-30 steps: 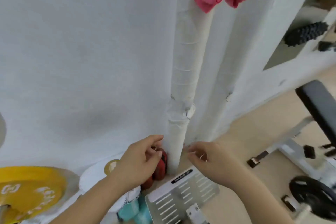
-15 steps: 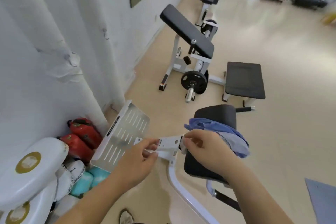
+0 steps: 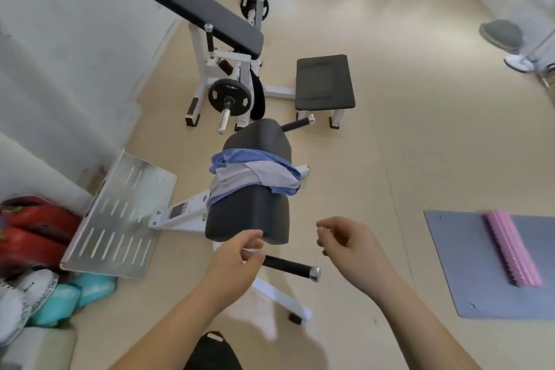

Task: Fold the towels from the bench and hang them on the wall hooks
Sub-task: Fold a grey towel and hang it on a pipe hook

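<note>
A crumpled blue and pale grey towel (image 3: 252, 177) lies across the middle of a black padded bench (image 3: 249, 216) straight ahead. My left hand (image 3: 237, 258) hovers just below the bench's near end, fingers loosely curled and empty. My right hand (image 3: 348, 243) is to the right of the bench's near end, fingers apart, holding nothing. Both hands are a short way from the towel. No wall hooks or hung towel are in view.
A metal footplate (image 3: 120, 216) stands left of the bench, by red bags (image 3: 33, 228) and teal and white sacks (image 3: 54, 297) against the white wall (image 3: 60, 39). Another bench machine (image 3: 216, 39) with a weight plate is beyond. A mat with a pink roller (image 3: 510, 249) lies right.
The view swung from the wall with the hung pink towel down to the bench. My hands, close together before, have spread apart and now sit near the bench's end.
</note>
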`<state>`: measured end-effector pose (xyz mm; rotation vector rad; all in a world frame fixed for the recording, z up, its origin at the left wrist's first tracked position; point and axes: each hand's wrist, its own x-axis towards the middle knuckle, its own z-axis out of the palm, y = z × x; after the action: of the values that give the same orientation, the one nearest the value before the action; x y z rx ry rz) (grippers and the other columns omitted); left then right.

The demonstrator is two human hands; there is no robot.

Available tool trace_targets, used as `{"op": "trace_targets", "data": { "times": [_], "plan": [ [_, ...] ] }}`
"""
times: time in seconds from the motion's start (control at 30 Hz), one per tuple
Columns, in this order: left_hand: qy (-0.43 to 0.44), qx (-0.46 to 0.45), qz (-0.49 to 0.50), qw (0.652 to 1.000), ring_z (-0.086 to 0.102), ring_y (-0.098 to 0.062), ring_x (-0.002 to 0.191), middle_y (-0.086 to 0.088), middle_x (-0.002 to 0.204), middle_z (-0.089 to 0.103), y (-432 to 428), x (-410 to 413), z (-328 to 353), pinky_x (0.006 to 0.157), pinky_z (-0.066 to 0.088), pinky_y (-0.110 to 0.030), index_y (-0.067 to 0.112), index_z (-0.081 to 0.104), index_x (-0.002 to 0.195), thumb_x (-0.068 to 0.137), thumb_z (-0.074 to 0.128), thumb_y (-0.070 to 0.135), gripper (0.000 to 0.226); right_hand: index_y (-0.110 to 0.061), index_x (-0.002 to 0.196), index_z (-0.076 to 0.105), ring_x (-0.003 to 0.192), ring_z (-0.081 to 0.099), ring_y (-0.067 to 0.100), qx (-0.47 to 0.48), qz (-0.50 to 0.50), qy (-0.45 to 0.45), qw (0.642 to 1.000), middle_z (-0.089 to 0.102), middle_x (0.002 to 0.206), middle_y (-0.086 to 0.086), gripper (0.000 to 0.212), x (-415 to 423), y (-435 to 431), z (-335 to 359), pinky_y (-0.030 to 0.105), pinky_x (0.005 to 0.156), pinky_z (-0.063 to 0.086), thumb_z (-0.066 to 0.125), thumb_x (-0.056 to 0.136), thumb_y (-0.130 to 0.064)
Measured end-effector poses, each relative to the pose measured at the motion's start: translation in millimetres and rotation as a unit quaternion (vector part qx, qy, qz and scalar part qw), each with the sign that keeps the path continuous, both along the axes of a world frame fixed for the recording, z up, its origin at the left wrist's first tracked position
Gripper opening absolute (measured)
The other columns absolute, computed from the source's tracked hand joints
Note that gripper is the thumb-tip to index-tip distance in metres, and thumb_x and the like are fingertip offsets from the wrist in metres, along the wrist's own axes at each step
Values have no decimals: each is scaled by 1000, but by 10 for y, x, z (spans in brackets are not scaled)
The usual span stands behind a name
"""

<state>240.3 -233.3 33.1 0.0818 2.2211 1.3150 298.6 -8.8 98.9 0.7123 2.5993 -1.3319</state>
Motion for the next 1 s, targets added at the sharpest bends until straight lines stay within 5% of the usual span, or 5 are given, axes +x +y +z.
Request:
{"op": "trace_targets", "data": {
  "times": [0.3,0.57,0.77,1.0],
  "plan": [
    [-34,-7,117,993,61,1,106,17,119,65,526,-283,-152,89,48,-19,28,59,134,98,63,20,38,-34,111,69,75,62,6,55,90,-23,994,65,82,-14,20,-568,513,-123,25,74,53,56,97,-37],
    [-83,-43,199,976,58,-12,111,5,129,63,1090,-1228,-509,100,47,-33,19,56,137,99,61,30,40,-44,105,60,82,65,6,46,163,-49,984,68,87,-12,15,-1506,849,-206,26,79,56,55,99,-31],
    [-92,-65,276,954,58,-10,98,9,111,60,1348,-1745,-814,87,46,-27,25,57,116,100,61,30,17,-31,127,62,86,64,6,25,283,-87,955,67,98,-13,28,-2311,1042,-457,14,68,47,55,101,-34],
    [-99,-120,424,892,61,-10,90,3,102,63,1858,-1993,-1187,78,47,-23,25,55,110,95,67,32,20,-37,109,67,71,62,7,11,448,-122,886,68,82,-9,16,-3172,1647,-807,20,64,50,55,100,-34]
  ]
}}
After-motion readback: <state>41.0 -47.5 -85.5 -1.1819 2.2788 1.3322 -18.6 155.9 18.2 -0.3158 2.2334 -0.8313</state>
